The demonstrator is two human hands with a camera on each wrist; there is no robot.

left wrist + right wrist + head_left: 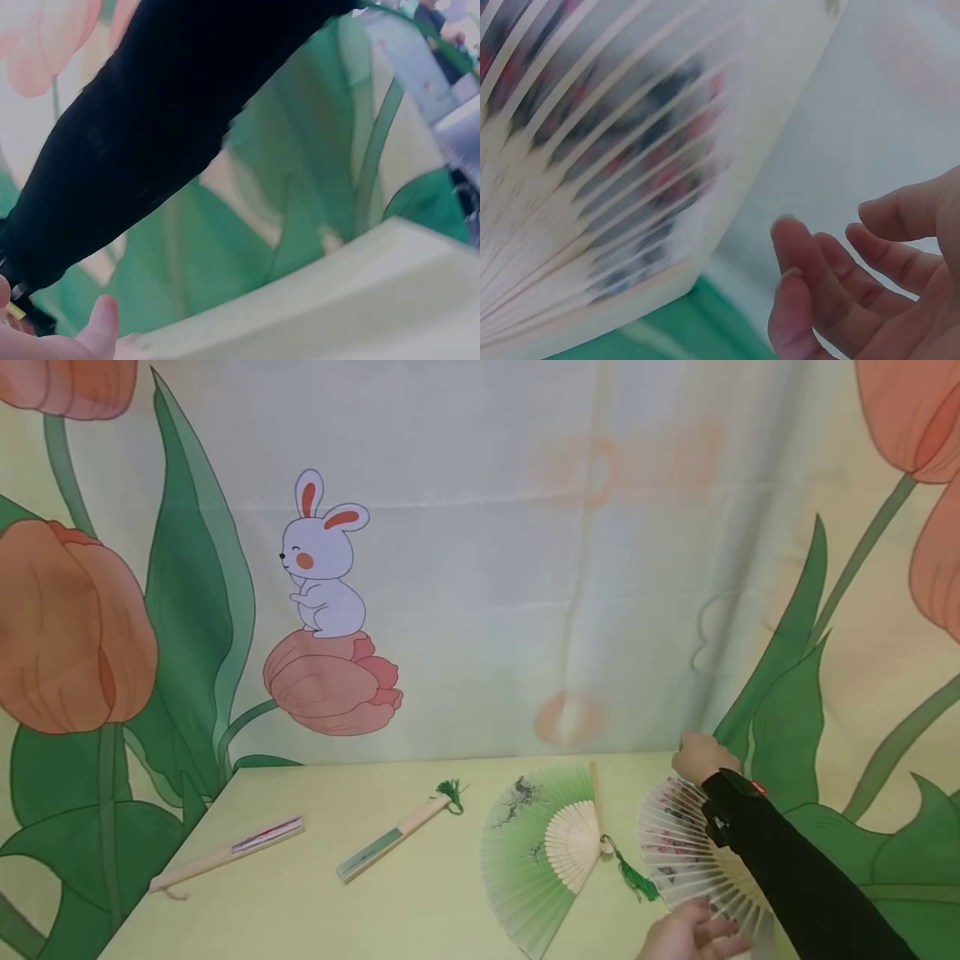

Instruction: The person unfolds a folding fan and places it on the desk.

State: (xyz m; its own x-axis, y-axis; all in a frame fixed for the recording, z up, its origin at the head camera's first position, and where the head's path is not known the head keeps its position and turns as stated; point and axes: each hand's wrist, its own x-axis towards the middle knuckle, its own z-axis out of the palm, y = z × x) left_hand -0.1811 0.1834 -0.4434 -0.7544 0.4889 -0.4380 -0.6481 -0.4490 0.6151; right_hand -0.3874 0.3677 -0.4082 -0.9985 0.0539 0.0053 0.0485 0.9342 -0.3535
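Note:
An open white fan (670,847) with a red and dark floral print lies at the right end of the table, partly hidden under the black-sleeved right arm. Beyond its far edge is my right hand (705,758). In the right wrist view that hand (870,277) has loosely bent fingers with nothing between them, apart from the fan's pale outer edge. My left hand (693,933) is at the fan's near side, fingers spread, overlapping its lower edge. Only the thumb and part of the left hand (75,341) show in the left wrist view.
A spread green fan (517,852) with a green tassel (636,878) lies just left of the white one. Farther left lie a folded fan with a green section (390,839) and another folded fan (240,852). A printed curtain (465,568) hangs behind the pale table (300,918).

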